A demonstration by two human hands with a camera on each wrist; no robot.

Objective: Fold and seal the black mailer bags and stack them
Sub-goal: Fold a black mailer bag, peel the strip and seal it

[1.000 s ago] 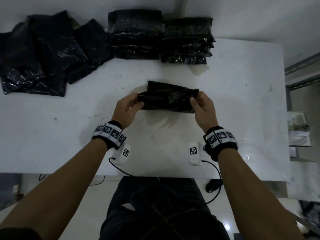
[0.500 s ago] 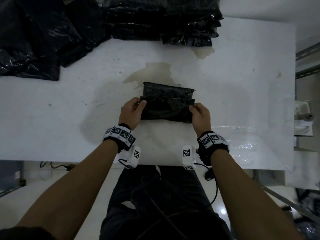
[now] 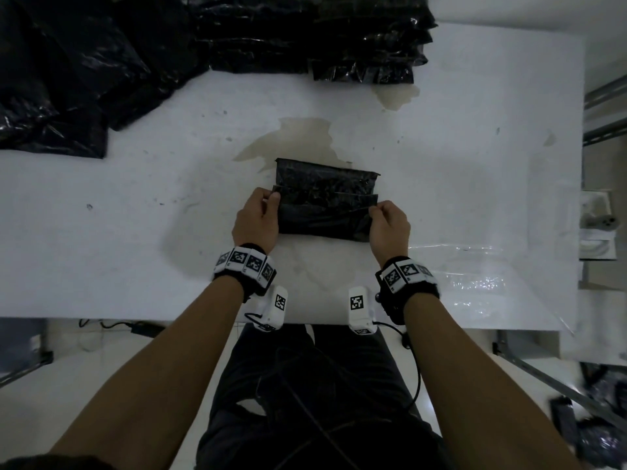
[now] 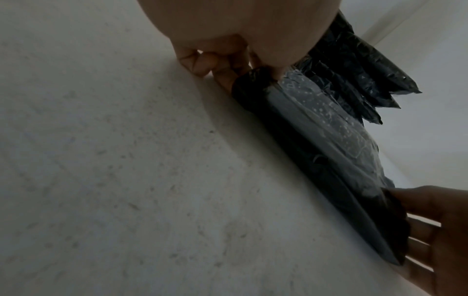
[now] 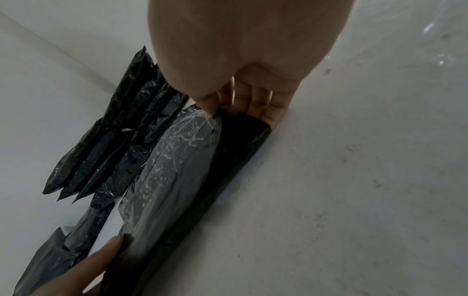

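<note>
A: Pinching the two ends of the fold, is that it? Left hand [image 3: 255, 217] grips the left end of the black mailer bag [image 3: 325, 201], right hand [image 3: 388, 227] grips the right end, fingers curled on the plastic at both.

B: Yes. A second ago the bag was held up off the white table [image 3: 101, 232] and bunched between the hands; now it lies flat near the middle of the table with a fold laid across it, the far flap sticking out beyond the fold. I judge the folding step is nearly set and the sealing is what comes next.

A: The wrist views show a glossy, speckled band along the top of the bag [image 4: 326, 128]. Adhesive strip?

B: Could be; I can't tell for certain.

A: What else is about?

B: Right of the bag, a clear plastic sheet [image 3: 475, 266] lies on the table. Beyond the bag there's a brownish stain [image 3: 298, 137]. At the far edge stand the stacked folded bags [image 3: 315, 35], and at far left a loose heap of unfolded bags [image 3: 68, 69].

A: Anything in the way?

B: Nothing between the bag and the stack, as far as I can see.
</note>
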